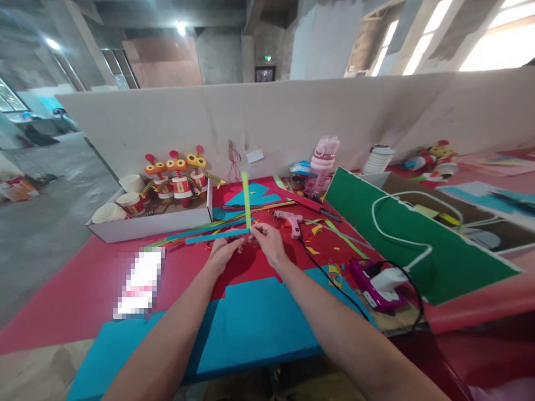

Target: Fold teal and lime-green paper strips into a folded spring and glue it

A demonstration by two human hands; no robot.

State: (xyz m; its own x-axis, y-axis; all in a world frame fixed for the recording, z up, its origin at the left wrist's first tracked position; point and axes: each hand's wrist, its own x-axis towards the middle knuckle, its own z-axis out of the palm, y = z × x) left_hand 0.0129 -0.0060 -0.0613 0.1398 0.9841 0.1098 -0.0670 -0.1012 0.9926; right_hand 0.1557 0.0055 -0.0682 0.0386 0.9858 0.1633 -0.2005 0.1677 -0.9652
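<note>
- Tray: white, rectangular, low-walled; contains tapered paper cups and cup-bodied figures with yellow heads and red discs.
- Blue strip: narrow, flat, roughly horizontal; located above the red tabletop, right end at the right fingertips.
- Left hand: fingers curled beneath the blue strip; cannot tell whether they grip it.
- Green strip: slim, straight, upright; lower end meets the blue strip at a corner.
- Right hand: thumb and forefinger pinching that corner.
- Glue gun: pink, lying beside the right hand.
- Board: green, flat, slanted.
</note>
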